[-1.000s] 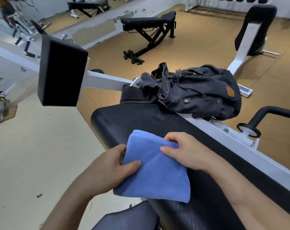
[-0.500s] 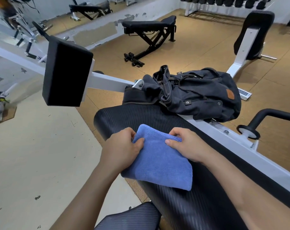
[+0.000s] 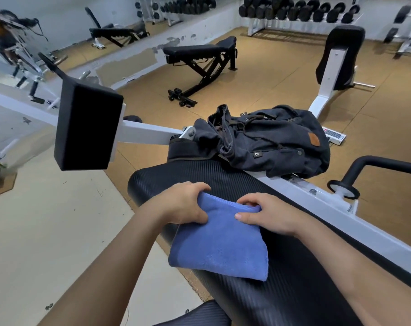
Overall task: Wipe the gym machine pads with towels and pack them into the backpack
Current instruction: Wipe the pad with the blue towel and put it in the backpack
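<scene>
A folded blue towel (image 3: 219,243) lies on the long black ribbed pad (image 3: 305,278) of a white-framed gym machine. My left hand (image 3: 184,203) grips the towel's far left corner, thumb on top and fingers curled over the edge. My right hand (image 3: 268,214) pinches the far right corner in the same way. A dark canvas backpack (image 3: 270,142) with its flap loose rests on the far end of the pad, a short way beyond my hands.
A square black pad (image 3: 88,128) on a white arm (image 3: 148,132) juts out at left. A black handle (image 3: 373,165) sticks out at right. An adjustable bench (image 3: 199,55), an upright seat pad (image 3: 341,52) and dumbbell racks (image 3: 298,10) stand farther back.
Both hands have slid the towel forward along the pad toward the backpack. My left hand has shifted from the towel's side to its far left corner.
</scene>
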A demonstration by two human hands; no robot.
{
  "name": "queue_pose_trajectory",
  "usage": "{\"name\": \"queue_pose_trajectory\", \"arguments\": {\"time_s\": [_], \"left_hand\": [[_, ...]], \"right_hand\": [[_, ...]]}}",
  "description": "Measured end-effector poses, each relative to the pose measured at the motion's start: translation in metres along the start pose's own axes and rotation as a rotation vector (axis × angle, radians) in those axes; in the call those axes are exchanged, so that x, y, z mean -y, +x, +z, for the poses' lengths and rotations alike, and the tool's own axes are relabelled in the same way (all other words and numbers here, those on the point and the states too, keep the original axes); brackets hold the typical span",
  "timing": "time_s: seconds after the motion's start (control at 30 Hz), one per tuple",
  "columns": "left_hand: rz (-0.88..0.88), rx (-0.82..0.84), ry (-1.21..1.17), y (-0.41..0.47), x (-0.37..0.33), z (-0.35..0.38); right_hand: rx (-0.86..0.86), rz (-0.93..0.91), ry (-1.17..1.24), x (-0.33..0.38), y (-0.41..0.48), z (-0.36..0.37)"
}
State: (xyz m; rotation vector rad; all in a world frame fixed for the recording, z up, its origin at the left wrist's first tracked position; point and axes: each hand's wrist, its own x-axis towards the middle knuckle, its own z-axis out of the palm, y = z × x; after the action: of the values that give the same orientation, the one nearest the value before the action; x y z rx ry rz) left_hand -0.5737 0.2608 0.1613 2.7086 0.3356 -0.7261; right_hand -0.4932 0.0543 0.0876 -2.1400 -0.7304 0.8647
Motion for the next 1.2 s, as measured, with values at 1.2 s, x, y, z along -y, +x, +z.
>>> {"name": "queue_pose_trajectory", "arguments": {"time_s": [1.2], "left_hand": [[0.483, -0.628, -0.344, -0.086, 0.062, 0.081]], "right_hand": [[-0.124, -0.579, -0.659, 0.048, -0.064, 0.041]]}}
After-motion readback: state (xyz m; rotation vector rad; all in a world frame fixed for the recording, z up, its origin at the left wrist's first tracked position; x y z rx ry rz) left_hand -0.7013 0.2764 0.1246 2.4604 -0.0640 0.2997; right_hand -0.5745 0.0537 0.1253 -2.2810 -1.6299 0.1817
